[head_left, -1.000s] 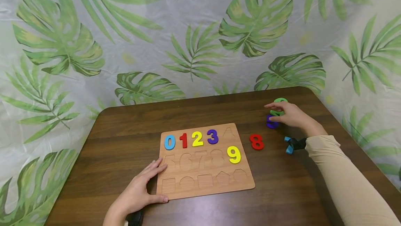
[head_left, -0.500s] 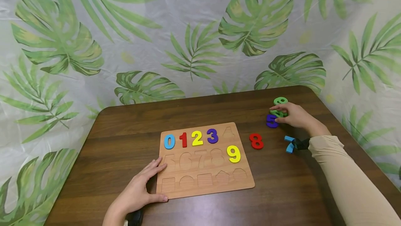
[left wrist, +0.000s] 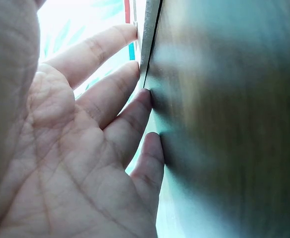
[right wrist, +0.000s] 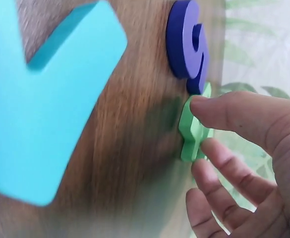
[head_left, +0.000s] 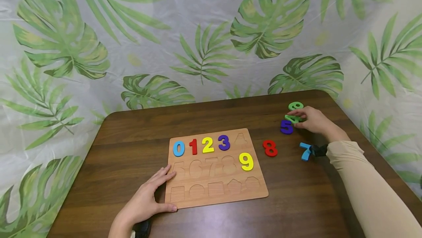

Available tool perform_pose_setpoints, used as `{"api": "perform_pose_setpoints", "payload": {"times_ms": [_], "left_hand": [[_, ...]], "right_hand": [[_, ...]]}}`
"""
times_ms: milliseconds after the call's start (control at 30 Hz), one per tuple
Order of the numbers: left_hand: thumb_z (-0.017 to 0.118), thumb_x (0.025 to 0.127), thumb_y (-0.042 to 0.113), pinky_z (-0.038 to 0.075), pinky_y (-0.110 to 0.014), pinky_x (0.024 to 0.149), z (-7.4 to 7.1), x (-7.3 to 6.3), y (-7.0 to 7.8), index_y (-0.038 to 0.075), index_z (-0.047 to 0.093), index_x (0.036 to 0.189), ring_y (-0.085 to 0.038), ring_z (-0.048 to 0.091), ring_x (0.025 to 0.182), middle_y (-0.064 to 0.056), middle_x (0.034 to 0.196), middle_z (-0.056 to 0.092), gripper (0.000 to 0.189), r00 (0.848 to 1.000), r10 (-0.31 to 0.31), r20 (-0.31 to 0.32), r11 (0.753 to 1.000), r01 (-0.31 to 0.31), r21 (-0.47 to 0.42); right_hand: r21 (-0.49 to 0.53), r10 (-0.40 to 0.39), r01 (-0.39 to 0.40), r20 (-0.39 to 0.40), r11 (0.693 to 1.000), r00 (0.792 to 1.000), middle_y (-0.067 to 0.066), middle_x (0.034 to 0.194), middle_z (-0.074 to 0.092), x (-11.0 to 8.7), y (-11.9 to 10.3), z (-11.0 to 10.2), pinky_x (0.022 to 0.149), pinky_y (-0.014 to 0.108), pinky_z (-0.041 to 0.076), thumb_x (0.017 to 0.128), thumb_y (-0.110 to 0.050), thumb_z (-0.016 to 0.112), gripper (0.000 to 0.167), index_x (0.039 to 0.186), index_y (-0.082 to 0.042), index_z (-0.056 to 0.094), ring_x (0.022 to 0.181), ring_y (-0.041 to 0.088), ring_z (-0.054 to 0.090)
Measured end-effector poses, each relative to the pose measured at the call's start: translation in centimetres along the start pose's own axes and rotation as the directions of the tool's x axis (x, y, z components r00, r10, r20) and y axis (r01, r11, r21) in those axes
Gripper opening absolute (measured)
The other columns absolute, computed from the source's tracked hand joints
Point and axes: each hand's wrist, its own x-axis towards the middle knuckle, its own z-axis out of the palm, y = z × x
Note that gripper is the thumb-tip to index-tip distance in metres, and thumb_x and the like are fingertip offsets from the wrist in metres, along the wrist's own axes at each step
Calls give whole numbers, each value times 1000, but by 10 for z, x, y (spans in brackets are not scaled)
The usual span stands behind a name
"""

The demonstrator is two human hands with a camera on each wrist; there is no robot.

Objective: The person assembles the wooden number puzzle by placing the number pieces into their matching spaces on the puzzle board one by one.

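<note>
The left hand (head_left: 145,199) rests, fingers spread, on the board (head_left: 204,178)'s left edge; the right hand (head_left: 315,121) pinches a green four (head_left: 291,118) to the board's right. On that side, a purple five (head_left: 286,128), red eight (head_left: 270,148) and blue seven (head_left: 306,151) lie on the counter (head_left: 132,135). A yellow nine (head_left: 250,162) sits near the board's right edge.

The 4 (right wrist: 187,128) lies in the right grip (head_left: 311,120), the 5 (head_left: 287,127) just left, the 6 (head_left: 291,106) behind, the 7 (head_left: 306,152) and 8 (head_left: 270,148) before it. On the counter (head_left: 132,139), right of the left grip (head_left: 145,197), the board (head_left: 227,178) bears 0 (head_left: 175,149), 1 (head_left: 194,147), 2 (head_left: 208,145), 3 (head_left: 225,143), 9 (head_left: 247,163).
</note>
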Motion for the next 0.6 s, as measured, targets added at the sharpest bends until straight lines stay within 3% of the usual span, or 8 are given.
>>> {"api": "perform_pose_setpoints", "payload": {"times_ms": [333,600], "left_hand": [[96,72,57,35,-73,122,0,-1,3,23,58,157,-43,29,164,-4,176,37,100,1000,-5,0,1000,5,-5],[96,72,57,35,-73,121,0,-2,2,23,58,157,-43,29,163,-3,176,37,99,1000,1,-4,1000,-1,2]], "right_hand": [[-2,12,-12,2,1000,1000,39,137,62,-5,9,0,101,73,50,96,-12,78,50,143,-1,63,122,59,63],[29,-9,8,28,1000,1000,26,114,71,-8,8,1,94,63,56,94,-12,81,60,147,2,57,108,46,71]]}}
